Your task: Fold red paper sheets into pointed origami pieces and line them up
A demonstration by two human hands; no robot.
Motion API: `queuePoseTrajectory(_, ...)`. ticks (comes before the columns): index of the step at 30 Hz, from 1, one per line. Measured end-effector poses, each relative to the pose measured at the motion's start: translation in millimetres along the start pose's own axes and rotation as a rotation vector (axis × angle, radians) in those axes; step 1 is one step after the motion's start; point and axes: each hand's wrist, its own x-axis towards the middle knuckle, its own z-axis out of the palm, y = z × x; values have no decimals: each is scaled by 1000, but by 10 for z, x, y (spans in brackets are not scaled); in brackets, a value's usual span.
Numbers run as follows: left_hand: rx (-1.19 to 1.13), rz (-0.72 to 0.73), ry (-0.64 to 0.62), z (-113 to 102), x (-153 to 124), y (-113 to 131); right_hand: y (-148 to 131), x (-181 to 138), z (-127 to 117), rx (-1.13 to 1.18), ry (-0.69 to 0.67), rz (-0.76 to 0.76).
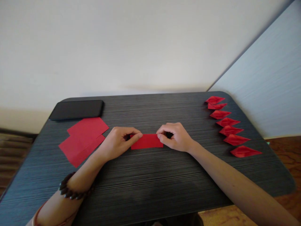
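A red sheet of paper (147,142), seemingly folded to a narrow rectangle, lies at the middle of the dark table. My left hand (121,140) pinches its upper left corner between thumb and forefinger. At the upper right corner, my right hand (173,136) grips the same paper, also with thumb and fingertips. The remaining fingers of both hands are curled and partly hidden. Left of my left hand, several flat red paper sheets (81,146) overlap on the table. Along the right side stand several folded red paper boats (244,151) in a slanting row.
A black phone (76,110) lies at the table's back left corner, just behind the loose sheets. The dark, rounded table (145,185) meets a pale wall (141,44) at its far edge. A light panel (265,78) rises beyond the right corner.
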Motion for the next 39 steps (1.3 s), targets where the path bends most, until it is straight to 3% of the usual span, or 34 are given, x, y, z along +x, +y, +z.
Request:
queuePoseTrajectory(6, -10, -107, 66, -126, 1, -122, 145, -8, -150, 78, 54, 158)
queuePoseTrajectory(14, -2, -93, 60, -13, -6, -36, 48, 21, -54, -17, -10, 134)
queuePoseTrajectory(16, 63, -41, 123, 36, -12, -28, 50, 19, -17, -58, -5, 143)
queuePoseTrajectory(20, 358, 235, 308, 140, -34, -20, 59, 17, 50, -96, 65, 193)
queuePoseTrajectory(23, 521, 330, 254, 205, -52, -12, 40, 3, 92, -184, 119, 215)
queuePoseTrajectory(26, 565, 342, 189, 239, -62, -12, 15, -34, 127, -332, 140, 143)
queuePoseTrajectory(32, 549, 342, 187, 238, -72, -21, -14, -111, 144, -570, 65, -88)
queuePoseTrajectory(39, 473, 372, 158, 205, -79, -20, -44, -94, 76, -551, -68, -136)
